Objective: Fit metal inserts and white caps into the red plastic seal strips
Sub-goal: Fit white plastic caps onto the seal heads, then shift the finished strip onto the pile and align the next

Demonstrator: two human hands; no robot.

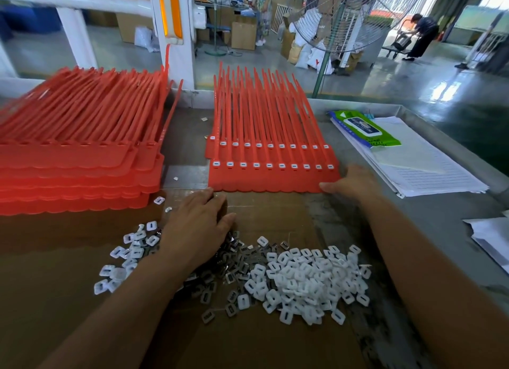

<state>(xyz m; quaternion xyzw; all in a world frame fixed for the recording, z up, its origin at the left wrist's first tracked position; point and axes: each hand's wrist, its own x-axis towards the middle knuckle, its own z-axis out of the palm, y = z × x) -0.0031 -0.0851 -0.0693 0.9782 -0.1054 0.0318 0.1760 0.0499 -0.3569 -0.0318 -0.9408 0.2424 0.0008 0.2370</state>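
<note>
Apparently light, floppy red strips [272,180]: right hand [355,183] pinches their near right corner; left hand [197,225], fingers [205,197] loosely spread, rests on small, slippery metal inserts [220,261].

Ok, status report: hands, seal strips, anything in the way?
Left hand flat over metal inserts. Right hand grips capped strip sheet by corner. Nothing in the way.

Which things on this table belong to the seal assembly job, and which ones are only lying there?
Job: capped red strips, uncapped red strip stack, white caps, metal inserts.

Lying about: wet wipes pack, lined paper sheets, standing fan behind the table.
</note>
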